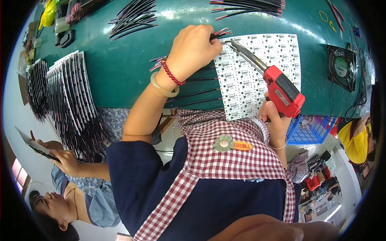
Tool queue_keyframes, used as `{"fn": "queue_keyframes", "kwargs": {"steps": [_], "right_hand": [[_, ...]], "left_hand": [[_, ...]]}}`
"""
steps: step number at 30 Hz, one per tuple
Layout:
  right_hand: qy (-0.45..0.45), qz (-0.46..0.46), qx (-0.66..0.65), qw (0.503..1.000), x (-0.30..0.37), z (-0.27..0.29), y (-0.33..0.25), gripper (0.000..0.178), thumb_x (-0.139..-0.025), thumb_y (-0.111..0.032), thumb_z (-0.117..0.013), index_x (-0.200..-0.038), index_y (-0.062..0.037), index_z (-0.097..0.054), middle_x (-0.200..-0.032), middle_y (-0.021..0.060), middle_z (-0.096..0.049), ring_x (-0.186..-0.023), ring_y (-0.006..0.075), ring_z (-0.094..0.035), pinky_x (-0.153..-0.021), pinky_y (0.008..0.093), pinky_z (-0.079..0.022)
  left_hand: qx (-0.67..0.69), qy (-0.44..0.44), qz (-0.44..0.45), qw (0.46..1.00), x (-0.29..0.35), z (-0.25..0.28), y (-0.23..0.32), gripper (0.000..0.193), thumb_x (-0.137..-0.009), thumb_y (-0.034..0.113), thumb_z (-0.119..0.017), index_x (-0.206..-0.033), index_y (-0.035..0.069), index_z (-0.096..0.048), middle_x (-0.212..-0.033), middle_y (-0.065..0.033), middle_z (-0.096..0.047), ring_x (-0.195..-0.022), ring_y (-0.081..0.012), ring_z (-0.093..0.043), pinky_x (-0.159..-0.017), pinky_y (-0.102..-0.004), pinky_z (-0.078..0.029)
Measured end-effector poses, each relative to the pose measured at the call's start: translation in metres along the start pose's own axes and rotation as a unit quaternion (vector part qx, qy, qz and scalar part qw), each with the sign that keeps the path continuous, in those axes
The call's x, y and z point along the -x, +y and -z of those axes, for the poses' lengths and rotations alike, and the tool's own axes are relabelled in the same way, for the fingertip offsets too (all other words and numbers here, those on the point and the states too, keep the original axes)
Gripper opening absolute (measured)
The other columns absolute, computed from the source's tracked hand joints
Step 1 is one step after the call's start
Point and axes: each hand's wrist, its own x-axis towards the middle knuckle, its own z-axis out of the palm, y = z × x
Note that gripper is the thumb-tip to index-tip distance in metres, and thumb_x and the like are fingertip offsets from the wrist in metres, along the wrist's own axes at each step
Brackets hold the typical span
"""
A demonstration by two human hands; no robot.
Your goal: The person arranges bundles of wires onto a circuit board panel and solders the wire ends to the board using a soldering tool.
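Observation:
My left hand (196, 47) is closed around several thin black wires (219, 33) with red and white tips, above the top left corner of a white circuit board sheet (277, 48). In my right hand (275, 122) is a red and black soldering gun (283, 91). Its metal nose slants across the sheet, and its tip meets the board's upper left corner, just beside my left fingers. Rows of small printed parts cover the sheet. More black wires (201, 93) stick out from its left edge, some of them passing under my left wrist.
The green table (120, 60) carries two wire piles (134, 18) (249, 7) at the far side. Stacked wired boards (72, 88) hang over its left edge. A black fan (341, 67) and red-handled pliers (337, 16) lie right. Below are a blue crate (309, 130) and a seated person (86, 197).

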Motion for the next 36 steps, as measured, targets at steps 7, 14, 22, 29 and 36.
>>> {"fn": "queue_keyframes", "kwargs": {"steps": [7, 14, 22, 29, 36], "right_hand": [[-0.022, 0.038, -0.061, 0.997, 0.002, 0.007, 0.001, 0.043, -0.092, -0.024, -0.061, -0.121, 0.0061, -0.05, -0.061, 0.0038, -0.048, -0.049, 0.0113, -0.045, -0.049, 0.0276, -0.04], [-0.012, 0.008, -0.062, 0.998, 0.008, 0.002, 0.009, 0.044, -0.092, -0.026, -0.061, -0.122, 0.005, -0.049, -0.061, 0.0043, -0.049, -0.049, 0.0111, -0.045, -0.05, 0.0272, -0.04], [0.004, 0.004, -0.039, 0.999, 0.007, -0.004, 0.01, 0.024, -0.092, -0.018, -0.058, -0.102, 0.0039, -0.055, -0.059, 0.0046, -0.048, -0.048, 0.0121, -0.045, -0.048, 0.027, -0.038], [-0.038, 0.007, -0.034, 0.999, 0.008, 0.002, 0.016, 0.008, -0.091, -0.005, -0.058, -0.093, 0.0031, -0.057, -0.064, 0.004, -0.055, -0.053, 0.0103, -0.051, -0.051, 0.0254, -0.043], [-0.033, 0.004, -0.07, 0.997, 0.006, -0.001, 0.008, 0.038, -0.094, -0.021, -0.056, -0.121, 0.0052, -0.047, -0.06, 0.0046, -0.048, -0.048, 0.0115, -0.044, -0.049, 0.0279, -0.04]], "left_hand": [[0.0, 0.001, -0.004, 1.0, 0.0, 0.0, -0.001, 0.024, -0.076, 0.015, -0.061, -0.068, -0.006, -0.055, -0.057, -0.0226, -0.054, -0.052, -0.0385, -0.054, -0.053, -0.0428, -0.043], [0.006, -0.032, -0.005, 0.999, 0.0, 0.006, -0.002, 0.025, -0.078, 0.016, -0.061, -0.069, -0.006, -0.055, -0.058, -0.0218, -0.053, -0.052, -0.0385, -0.053, -0.053, -0.0421, -0.043], [-0.021, -0.024, -0.014, 0.999, 0.0, 0.005, -0.001, 0.024, -0.079, 0.016, -0.06, -0.07, -0.006, -0.055, -0.059, -0.0218, -0.055, -0.056, -0.0393, -0.055, -0.055, -0.0436, -0.043], [-0.031, -0.02, -0.011, 0.999, 0.0, 0.004, 0.002, 0.02, -0.076, 0.014, -0.058, -0.067, -0.004, -0.058, -0.067, -0.0234, -0.06, -0.065, -0.0413, -0.06, -0.062, -0.0491, -0.049], [-0.04, -0.013, -0.016, 0.999, 0.0, 0.005, 0.002, 0.018, -0.076, 0.013, -0.058, -0.067, -0.003, -0.058, -0.066, -0.0229, -0.06, -0.065, -0.041, -0.06, -0.062, -0.0491, -0.048]]}}
